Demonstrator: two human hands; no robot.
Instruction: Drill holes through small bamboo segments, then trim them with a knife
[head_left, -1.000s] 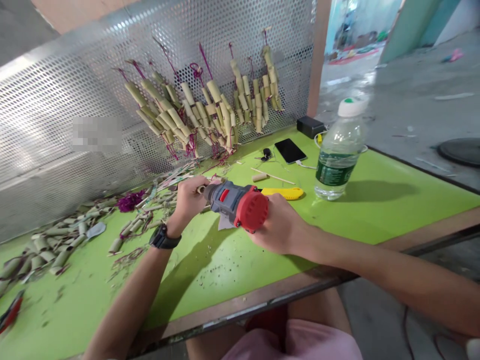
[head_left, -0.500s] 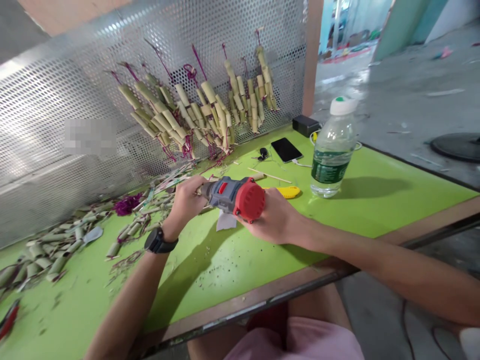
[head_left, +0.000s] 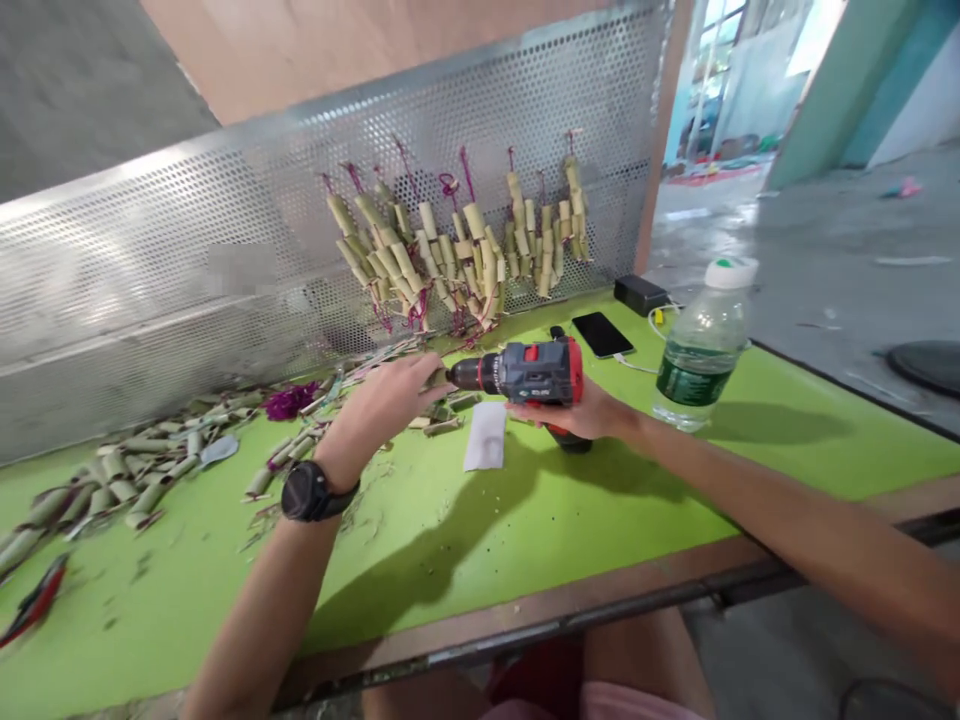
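Observation:
My right hand (head_left: 596,412) grips the handle of a grey and red cordless drill (head_left: 536,372), held level above the table with its chuck pointing left. At the chuck's tip, my left hand (head_left: 394,395) is closed around a short piece of green bamboo (head_left: 436,379); most of that piece is hidden by the fingers. Any drill bit is out of sight. A black watch (head_left: 309,490) is on my left wrist. Under the drill a white slip of paper (head_left: 486,436) lies on the green tabletop (head_left: 420,600).
Cut bamboo pieces (head_left: 112,480) lie heaped at the left, near purple string (head_left: 292,400) and red-handled pliers (head_left: 36,600). Strung bamboo figures (head_left: 465,255) hang on the perforated metal panel (head_left: 262,200). A phone (head_left: 602,334), black box (head_left: 640,294) and water bottle (head_left: 701,350) stand right.
The drill has swung from pointing away from me to lying crosswise, its side now showing. My view has shifted slightly left and up. Both hands keep their holds.

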